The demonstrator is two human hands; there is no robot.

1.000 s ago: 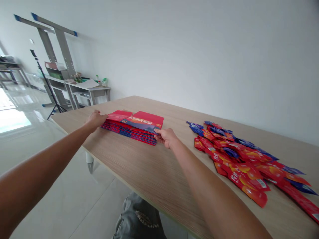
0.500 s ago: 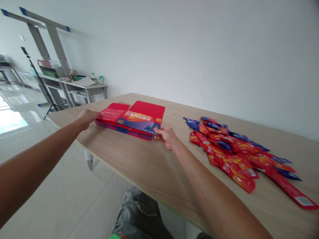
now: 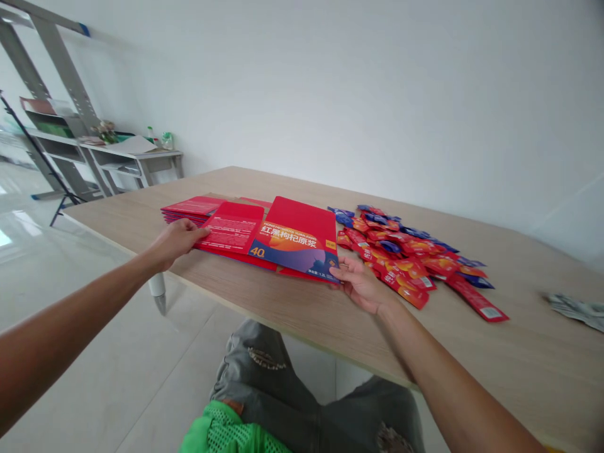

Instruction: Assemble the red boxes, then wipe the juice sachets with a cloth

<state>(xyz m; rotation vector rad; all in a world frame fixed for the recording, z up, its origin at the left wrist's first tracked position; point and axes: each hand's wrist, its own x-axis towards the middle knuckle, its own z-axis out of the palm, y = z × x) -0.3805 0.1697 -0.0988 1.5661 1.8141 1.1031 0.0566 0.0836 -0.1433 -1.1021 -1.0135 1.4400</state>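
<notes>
One flat red carton [image 3: 271,242] spans the space between your left hand [image 3: 175,243] and right hand [image 3: 361,284], which pinch its opposite ends over the table [image 3: 283,303]. The carton stack [image 3: 189,206] lies just beyond your left hand.

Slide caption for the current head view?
Left hand and right hand hold a flattened red-and-blue carton between a carton stack and piled sachets.

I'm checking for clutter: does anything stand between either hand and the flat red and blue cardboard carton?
Nothing visible does: the left hand and right hand hold the flat red and blue cardboard carton at opposite ends. Glossy red and blue sachets lie to its right, not in between.
</notes>
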